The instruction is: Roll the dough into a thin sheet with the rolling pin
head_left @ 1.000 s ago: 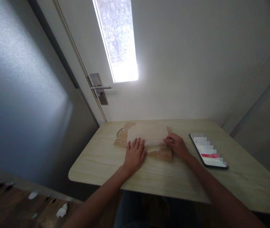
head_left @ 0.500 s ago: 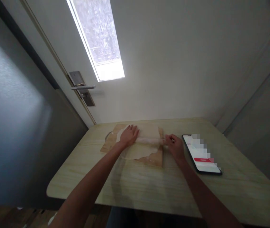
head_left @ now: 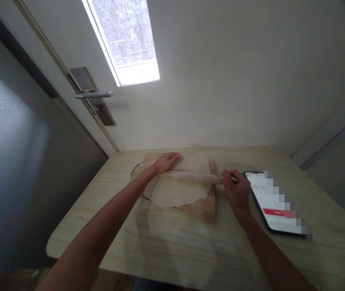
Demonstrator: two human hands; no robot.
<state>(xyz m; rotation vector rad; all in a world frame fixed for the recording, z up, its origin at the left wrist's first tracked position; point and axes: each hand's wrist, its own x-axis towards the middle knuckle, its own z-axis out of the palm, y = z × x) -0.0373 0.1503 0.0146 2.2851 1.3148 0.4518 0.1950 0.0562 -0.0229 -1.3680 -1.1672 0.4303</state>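
At twelve o'clock your dough sheet (head_left: pixel 175 194) lies pale, flat and ragged-edged over the wooden board (head_left: pixel 205 208). Your right hand (head_left: pixel 237 190) curls closed around one end of the rolling pin (head_left: pixel 193 176); your left hand (head_left: pixel 167 162), fingers straight, rests across the other. The table (head_left: pixel 184 242) leaves room toward six; the phone (head_left: pixel 269 200) bounds three.

Support: table (head_left: pixel 187 252), pale wood-grain top, near-left corner rounded, extending under and well beyond the fingers on both sides. Directly on it, below the left fingers (head_left: pixel 171 157), lies a wooden board (head_left: pixel 204 208), flat, slightly askew, its right edge ending just left of the right fingers (head_left: pixel 227 176). A dark-edged phone (head_left: pixel 271 198) lies screen up on the tabletop, right of the right fingers and apart from them.
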